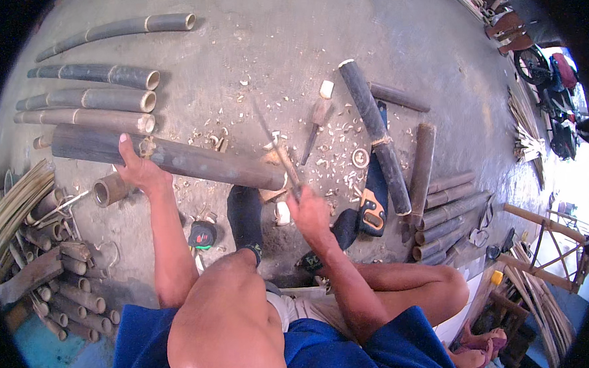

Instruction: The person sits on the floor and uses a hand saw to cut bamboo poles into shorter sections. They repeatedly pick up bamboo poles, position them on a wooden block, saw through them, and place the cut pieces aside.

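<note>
A: What's the left hand [140, 171] doing?

B: It lies over the long dark bamboo pole [173, 157], fingers wrapped across the top and pressed together, thumb toward the person. I'd judge that grip is there to keep the pole from rolling while the other end is worked

A: And the right hand [309, 213]?

B: Closed in a fist round the handle of a long knife [281, 155]. The blade runs up and away from the knuckles, crossing just past the pole's cut end [277, 180], which sits right above those fingers, nearly touching

A: Why does the pole lie that way?

B: It seems propped across a foot in a dark sock [244, 213], which lifts the near end toward the blade. That's my reading, the contact underneath is hidden

A: Anything close by?

B: Pale wood chips [336, 162] beyond the right fingers, a handsaw [372, 210] just to their right, a tape measure [202, 235] between the forearms, and more bamboo lengths [90, 98] stacked beyond the left fingers
</note>
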Available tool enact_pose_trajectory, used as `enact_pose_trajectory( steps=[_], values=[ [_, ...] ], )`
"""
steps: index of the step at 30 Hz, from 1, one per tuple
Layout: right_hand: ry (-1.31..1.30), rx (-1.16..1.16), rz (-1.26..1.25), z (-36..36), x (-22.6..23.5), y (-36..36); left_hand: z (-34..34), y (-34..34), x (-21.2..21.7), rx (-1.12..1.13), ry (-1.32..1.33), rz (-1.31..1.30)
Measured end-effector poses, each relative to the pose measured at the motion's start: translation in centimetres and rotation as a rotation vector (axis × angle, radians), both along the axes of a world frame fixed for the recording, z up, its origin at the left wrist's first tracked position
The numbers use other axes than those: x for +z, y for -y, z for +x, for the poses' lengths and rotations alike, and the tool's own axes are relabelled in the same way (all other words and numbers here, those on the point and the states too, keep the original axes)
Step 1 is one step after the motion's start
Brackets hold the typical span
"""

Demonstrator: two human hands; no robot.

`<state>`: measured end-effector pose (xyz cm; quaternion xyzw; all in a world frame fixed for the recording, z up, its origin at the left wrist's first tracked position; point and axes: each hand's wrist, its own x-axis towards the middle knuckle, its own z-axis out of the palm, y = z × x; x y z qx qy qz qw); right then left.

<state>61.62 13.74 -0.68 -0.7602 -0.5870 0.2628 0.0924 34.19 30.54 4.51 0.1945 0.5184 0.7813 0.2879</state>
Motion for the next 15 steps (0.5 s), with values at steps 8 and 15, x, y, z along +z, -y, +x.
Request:
enact_pose_trajectory(
  steps=[8, 15],
  values=[
    [-0.246, -0.117, 0.266, 0.7, 0.7, -0.2, -1.5, -0.2, -2.0, -0.010, 0.020, -0.063],
    [0.041, -0.087, -0.173, 0.9, -3.3, 0.8, -1.3, -0.1, -0.8, -0.097, 0.083, -0.069]
  ],
)
